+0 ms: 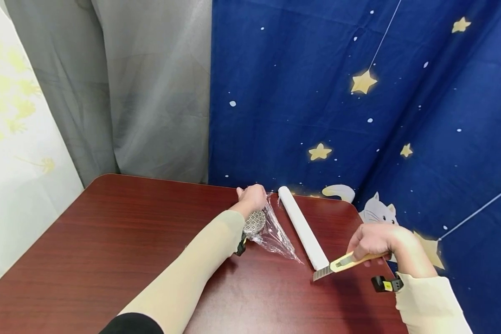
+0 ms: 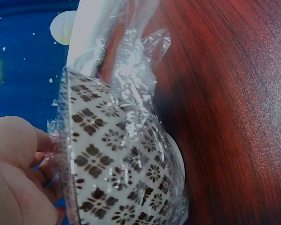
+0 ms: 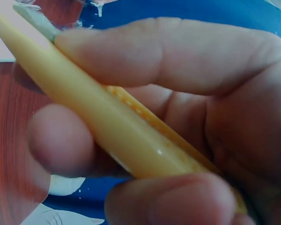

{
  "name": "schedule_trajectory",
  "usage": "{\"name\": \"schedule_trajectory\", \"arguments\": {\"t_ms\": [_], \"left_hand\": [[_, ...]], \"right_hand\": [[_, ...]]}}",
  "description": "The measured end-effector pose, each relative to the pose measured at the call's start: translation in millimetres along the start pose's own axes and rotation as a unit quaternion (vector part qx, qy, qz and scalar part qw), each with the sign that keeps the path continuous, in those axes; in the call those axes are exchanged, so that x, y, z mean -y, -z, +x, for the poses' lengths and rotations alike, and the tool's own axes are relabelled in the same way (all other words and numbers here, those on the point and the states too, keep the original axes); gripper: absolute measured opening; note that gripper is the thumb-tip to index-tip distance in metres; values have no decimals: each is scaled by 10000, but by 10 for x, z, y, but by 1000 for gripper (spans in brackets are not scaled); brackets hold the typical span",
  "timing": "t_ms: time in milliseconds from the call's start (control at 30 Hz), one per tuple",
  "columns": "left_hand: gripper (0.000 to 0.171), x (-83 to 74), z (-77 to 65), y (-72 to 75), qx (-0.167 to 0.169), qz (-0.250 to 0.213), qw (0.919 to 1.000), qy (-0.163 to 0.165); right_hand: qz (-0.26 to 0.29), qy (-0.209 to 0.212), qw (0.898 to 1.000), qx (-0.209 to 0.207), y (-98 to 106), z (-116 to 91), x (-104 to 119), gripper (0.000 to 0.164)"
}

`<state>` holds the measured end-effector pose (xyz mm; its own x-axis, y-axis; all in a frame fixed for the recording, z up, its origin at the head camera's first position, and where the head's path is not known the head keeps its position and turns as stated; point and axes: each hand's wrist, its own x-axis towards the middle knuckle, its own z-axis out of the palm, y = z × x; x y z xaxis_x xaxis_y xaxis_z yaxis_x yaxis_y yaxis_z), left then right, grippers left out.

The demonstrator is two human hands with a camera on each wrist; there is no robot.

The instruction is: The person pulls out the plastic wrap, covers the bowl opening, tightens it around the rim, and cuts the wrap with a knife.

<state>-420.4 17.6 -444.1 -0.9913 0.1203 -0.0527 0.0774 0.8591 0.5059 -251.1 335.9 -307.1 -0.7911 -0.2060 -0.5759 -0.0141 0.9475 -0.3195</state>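
My left hand (image 1: 253, 197) grips the rim of a bowl (image 2: 117, 164) with a brown flower pattern, tipped on its side near the table's far edge. Clear plastic film (image 1: 275, 236) covers the bowl and trails off it to the right in a twisted tail. In my right hand (image 1: 373, 241) is a yellow utility knife (image 1: 347, 261), its segmented blade out and pointing left. The blade lies at the near end of a white roll (image 1: 302, 227); whether it touches the roll I cannot tell. In the right wrist view, fingers and thumb curl round the yellow handle (image 3: 107, 122).
The dark red wooden table (image 1: 121, 232) ends at a rounded far edge. Behind it hang a grey curtain (image 1: 158, 93) and a blue curtain (image 1: 284, 93) with stars. A printed cat (image 1: 377, 211) shows beyond the table's right corner.
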Motion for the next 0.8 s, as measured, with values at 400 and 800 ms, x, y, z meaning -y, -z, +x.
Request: {"name": "schedule_trajectory", "arguments": {"t_ms": [400,800], "left_hand": [[38,-4,-154,154,83,-914,9951,-356],[37,216,-352,287,-219,-1635,9853,-446]], "right_hand": [[400,925,9947,-199,-29,104,-186,9],[1090,1377,9811,-809,-216,301,-310,14]]}}
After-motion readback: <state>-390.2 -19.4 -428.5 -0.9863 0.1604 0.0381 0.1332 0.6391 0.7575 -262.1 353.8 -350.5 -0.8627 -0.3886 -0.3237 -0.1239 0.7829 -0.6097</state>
